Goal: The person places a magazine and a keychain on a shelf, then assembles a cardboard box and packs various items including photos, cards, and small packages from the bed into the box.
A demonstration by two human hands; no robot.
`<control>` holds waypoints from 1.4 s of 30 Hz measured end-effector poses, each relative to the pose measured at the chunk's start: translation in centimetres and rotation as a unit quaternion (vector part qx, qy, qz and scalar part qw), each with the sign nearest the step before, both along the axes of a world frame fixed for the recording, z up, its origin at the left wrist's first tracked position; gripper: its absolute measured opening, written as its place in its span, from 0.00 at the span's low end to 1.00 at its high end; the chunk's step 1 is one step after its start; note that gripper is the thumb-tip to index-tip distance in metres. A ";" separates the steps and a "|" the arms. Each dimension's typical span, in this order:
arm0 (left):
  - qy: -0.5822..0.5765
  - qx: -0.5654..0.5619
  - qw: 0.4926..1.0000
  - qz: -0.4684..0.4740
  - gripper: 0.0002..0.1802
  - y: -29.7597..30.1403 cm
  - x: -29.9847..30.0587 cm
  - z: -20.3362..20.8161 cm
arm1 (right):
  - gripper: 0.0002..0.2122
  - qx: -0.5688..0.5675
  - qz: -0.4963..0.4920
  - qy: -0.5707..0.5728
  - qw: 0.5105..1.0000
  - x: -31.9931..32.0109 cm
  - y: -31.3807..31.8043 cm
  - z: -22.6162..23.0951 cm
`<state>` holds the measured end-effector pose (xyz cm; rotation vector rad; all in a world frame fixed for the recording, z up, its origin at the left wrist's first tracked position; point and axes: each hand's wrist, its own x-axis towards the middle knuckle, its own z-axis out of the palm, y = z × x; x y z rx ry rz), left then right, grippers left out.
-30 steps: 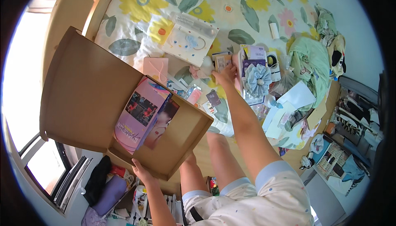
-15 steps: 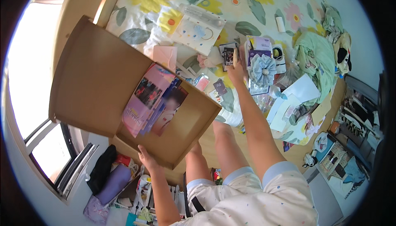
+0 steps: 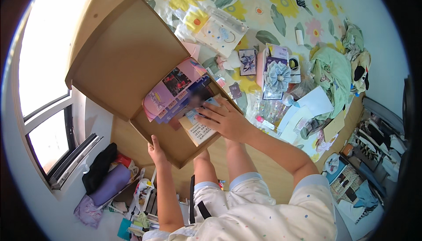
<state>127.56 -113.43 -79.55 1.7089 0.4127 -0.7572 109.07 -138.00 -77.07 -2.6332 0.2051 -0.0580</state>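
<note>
An opened brown cardboard box [image 3: 136, 129] is tilted in front of me, its lid [image 3: 125, 52] folded back to the left. My left hand [image 3: 157, 152] grips the near edge of the box, thumb up along the wall. Inside lie a pink printed sheet [image 3: 165, 92] and several bluish printed papers [image 3: 170, 114]. On their right is a pale card with handwriting [image 3: 196, 131]. My right hand [image 3: 225, 118] rests over this card with fingers spread, covering its upper right part.
Beyond the box is a bed with a flowered sheet [image 3: 277, 20]. On it are a white illustrated box [image 3: 222, 34], a small picture card [image 3: 247, 62], a blue scrunchie [image 3: 278, 76] on stacked packages and a green cloth [image 3: 329, 71]. A window [image 3: 48, 60] is at left.
My right hand has come from the bed into the box, and the handwritten card now lies under it. The picture on the bed looks different. The box has shifted slightly right.
</note>
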 end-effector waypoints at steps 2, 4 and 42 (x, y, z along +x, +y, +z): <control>0.003 -0.043 0.999 0.003 0.22 -0.4 -0.3 0.6 | 0.27 -0.059 0.011 0.019 0.998 0.4 0.2 -0.8; -0.002 -0.055 0.998 -0.005 0.22 -0.2 -0.3 0.5 | 0.29 -0.036 0.015 0.041 0.998 0.4 0.2 -0.7; -0.034 -0.023 0.999 0.001 0.28 1.7 2.1 -4.9 | 0.40 0.284 -0.806 0.096 0.511 -6.9 -11.2 -38.7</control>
